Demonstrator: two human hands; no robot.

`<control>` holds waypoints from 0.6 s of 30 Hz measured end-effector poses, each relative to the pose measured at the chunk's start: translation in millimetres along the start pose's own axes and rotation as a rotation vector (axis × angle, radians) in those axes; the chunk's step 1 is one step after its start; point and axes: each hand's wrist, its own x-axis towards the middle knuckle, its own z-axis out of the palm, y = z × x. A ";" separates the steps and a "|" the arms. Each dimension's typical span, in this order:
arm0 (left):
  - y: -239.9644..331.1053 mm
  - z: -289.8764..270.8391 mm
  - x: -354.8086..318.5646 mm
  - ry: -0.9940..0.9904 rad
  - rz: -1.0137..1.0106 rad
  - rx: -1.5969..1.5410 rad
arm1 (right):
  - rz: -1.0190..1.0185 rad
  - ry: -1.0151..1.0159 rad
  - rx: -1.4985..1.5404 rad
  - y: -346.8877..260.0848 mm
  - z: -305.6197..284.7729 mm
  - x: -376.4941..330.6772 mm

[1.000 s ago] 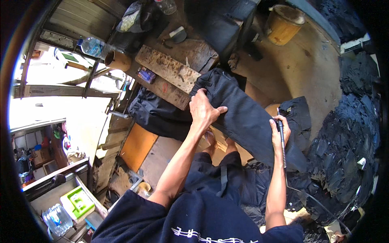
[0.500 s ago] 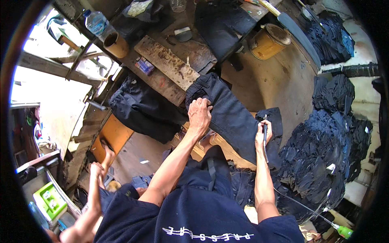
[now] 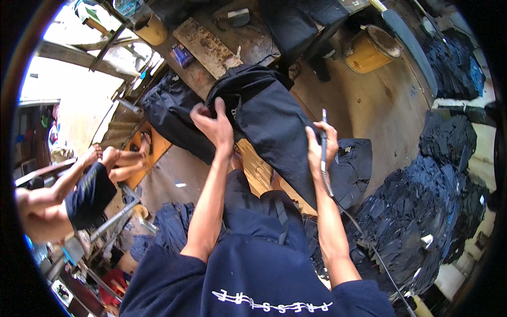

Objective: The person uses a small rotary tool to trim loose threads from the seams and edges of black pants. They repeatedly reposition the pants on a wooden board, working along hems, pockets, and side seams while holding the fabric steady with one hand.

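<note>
A pair of black trousers (image 3: 269, 100) is draped over the edge of the wooden bench, its waistband end lying on the bench and the rest hanging toward me. My left hand (image 3: 214, 124) is beside the waistband with its thumb and fingers apart, holding nothing. Further right, my right hand (image 3: 323, 145) grips a slim black pen-like tool (image 3: 324, 138) with a metal tip pointing up. A coiled sleeve and a dark cable run from its lower end along my forearm. Another dark garment (image 3: 174, 113) hangs off the bench left of the trousers.
A stained board (image 3: 206, 46) and a small purple packet (image 3: 181, 55) lie on the bench. A yellow bucket (image 3: 371, 50) stands on the floor at the far right. Heaped dark cloth (image 3: 406, 227) fills the right side. Another person (image 3: 68, 195) sits at the left.
My left hand has let go of the waistband, moved left and spread its fingers. My right hand, with the tool, has shifted left and up. The trousers' waistband has moved left.
</note>
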 end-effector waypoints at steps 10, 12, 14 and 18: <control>37.9 -42.7 -193.2 -0.362 -0.465 0.153 | 0.585 -0.603 0.528 96.0 -94.6 4.8; 49.5 -45.4 -186.6 -0.267 -0.264 0.411 | 0.670 -0.561 0.628 102.6 -81.4 10.5; 56.7 -46.2 -187.7 -0.233 -0.381 0.311 | 0.834 -0.573 0.814 110.1 -75.3 16.1; 52.0 -41.7 -201.4 -0.280 -0.256 0.281 | 1.054 -0.698 0.883 123.8 -76.1 25.6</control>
